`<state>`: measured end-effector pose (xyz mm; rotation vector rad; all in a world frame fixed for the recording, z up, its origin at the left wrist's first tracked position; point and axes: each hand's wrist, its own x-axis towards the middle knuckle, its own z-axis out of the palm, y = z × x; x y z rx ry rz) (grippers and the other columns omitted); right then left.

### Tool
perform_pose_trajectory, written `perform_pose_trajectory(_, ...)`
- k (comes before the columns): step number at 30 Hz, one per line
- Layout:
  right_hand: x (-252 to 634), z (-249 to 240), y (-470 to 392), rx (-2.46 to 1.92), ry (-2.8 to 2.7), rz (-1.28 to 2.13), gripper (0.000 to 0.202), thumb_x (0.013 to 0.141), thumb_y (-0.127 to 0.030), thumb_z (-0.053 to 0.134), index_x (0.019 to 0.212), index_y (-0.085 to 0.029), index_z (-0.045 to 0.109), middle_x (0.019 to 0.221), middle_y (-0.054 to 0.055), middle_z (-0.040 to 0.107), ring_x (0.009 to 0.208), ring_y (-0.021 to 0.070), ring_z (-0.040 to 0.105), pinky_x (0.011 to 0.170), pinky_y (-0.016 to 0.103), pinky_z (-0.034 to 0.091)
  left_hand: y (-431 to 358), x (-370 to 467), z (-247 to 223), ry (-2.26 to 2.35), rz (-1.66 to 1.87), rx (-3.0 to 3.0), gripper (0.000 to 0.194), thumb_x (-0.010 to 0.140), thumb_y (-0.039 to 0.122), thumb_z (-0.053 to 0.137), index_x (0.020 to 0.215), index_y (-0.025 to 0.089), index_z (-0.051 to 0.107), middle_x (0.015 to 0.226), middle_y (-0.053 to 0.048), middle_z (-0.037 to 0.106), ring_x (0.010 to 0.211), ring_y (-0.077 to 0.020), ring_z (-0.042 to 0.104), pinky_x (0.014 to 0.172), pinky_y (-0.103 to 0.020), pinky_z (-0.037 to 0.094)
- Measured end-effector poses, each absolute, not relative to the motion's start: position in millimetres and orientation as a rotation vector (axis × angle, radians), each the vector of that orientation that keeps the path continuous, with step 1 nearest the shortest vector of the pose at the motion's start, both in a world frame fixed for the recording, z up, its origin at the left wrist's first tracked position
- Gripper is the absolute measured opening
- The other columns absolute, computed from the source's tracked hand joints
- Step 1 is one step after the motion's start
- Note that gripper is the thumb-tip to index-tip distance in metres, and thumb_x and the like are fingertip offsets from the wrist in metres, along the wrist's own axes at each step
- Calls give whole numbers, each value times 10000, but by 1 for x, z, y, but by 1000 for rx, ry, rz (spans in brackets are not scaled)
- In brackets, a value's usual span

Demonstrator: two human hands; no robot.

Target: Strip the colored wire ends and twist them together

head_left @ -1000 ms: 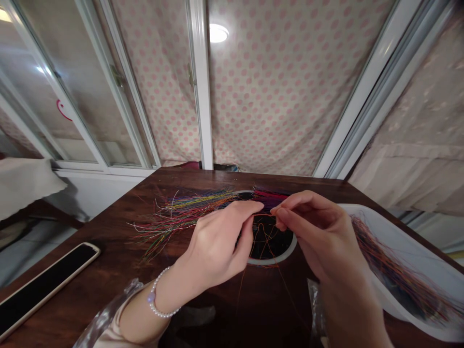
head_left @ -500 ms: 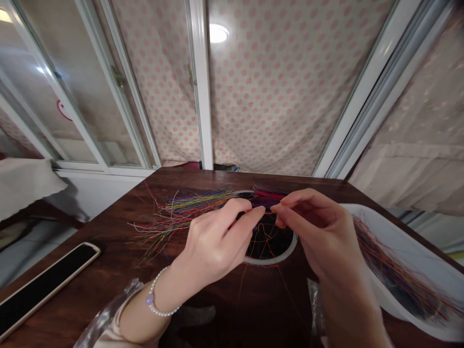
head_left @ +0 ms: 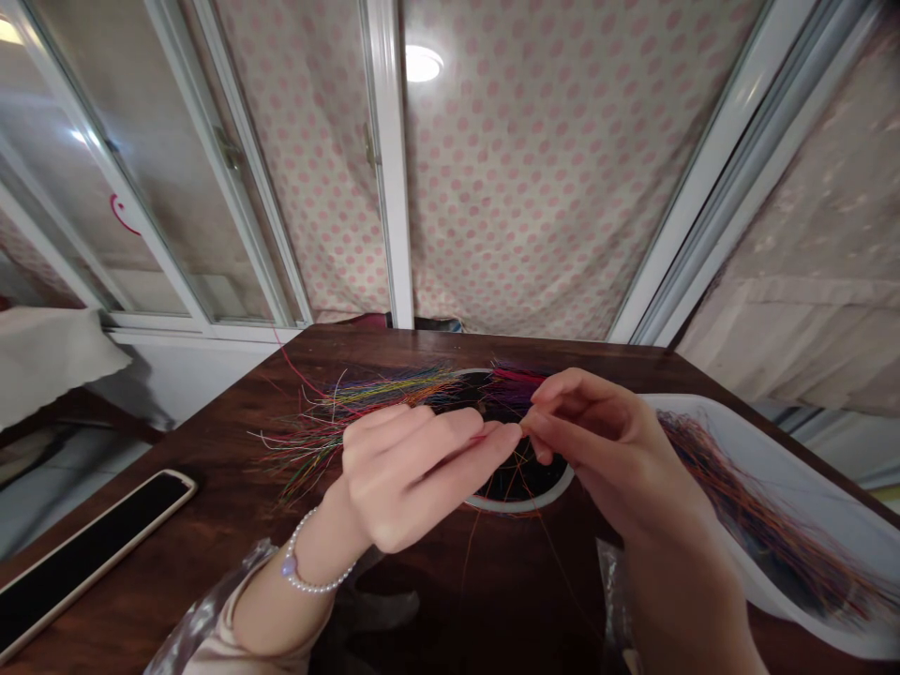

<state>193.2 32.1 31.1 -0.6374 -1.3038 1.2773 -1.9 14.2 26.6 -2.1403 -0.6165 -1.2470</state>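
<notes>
Above a round, white-rimmed dish (head_left: pixel 562 489) with a dark inside, my two hands meet at their fingertips. My left hand (head_left: pixel 422 464), with a pearl bracelet at the wrist, is closed with thumb and finger pinched. My right hand (head_left: pixel 605 441) pinches too, its fingertips touching the left ones. Whatever lies between the fingertips is too small to make out. Multicoloured thin wires (head_left: pixel 316 422) fan out left of the dish, partly behind my left hand. Purple and red wires (head_left: pixel 513 384) lie at its back edge. Thin orange strands cross the dish.
At the right, a white tray (head_left: pixel 794 459) holds many orange, blue and red wires (head_left: pixel 759 506). A phone (head_left: pixel 91 562) lies at the left of the dark wooden table (head_left: pixel 232 441). Clear plastic (head_left: pixel 203 619) is near my left forearm, with more beside the right. Windows and a dotted curtain stand behind.
My left hand has turned flatter and shifted slightly left and down. My right hand has moved a little left, and the fingertips now meet lower over the dish.
</notes>
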Motion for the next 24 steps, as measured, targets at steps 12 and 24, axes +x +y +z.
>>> perform_pose_trajectory(12, 188, 32, 30, -570, -1243, 1306, 181, 704, -268, 835, 709, -208, 665, 616, -36, 625, 516, 82, 570, 510, 195, 504, 20, 4, 22, -588, -1357, -2047, 69, 876, 175, 728, 944, 181, 718, 748, 26, 704, 574, -82, 613, 527, -223, 488)
perform_pose_trajectory(24, 189, 24, 28, -542, -1327, 1062, 95, 805, -195, 791, 790, -231, 705, 731, -24, 718, 609, 83, 643, 596, 183, 534, 19, 14, 33, -1029, -2000, -2604, 160, 891, 158, 623, 742, 144, 679, 585, 7, 596, 507, -89, 494, 455, -214, 387)
